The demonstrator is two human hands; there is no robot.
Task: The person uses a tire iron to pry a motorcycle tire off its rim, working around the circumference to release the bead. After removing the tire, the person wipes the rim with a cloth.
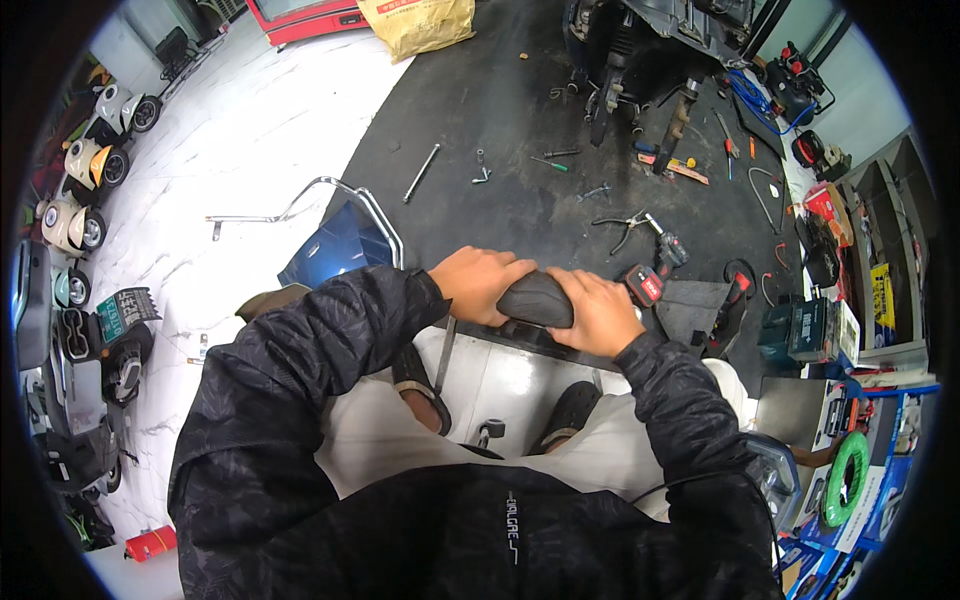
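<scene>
Between my two hands, in front of my lap, is a dark rounded piece (537,299) with a smooth, domed surface, perhaps a scooter part; its exact kind I cannot make out. My left hand (478,284) grips its left end, thumb and fingers curled round it. The right end is held by my right hand (598,312), fingers bent over the edge. Its underside is hidden. Just right of my right hand lies a red and black cordless power tool (655,270). A glossy blue panel (345,245) rests on the floor left of my left hand.
On the black mat lie a long metal wrench (422,173), pliers (626,229), a green-handled screwdriver (549,163) and several other tools. A partly dismantled vehicle (650,50) stands ahead. A bent chrome rail (320,190) lies left. Several scooters (75,222) line the left side; boxes (800,330) stand right.
</scene>
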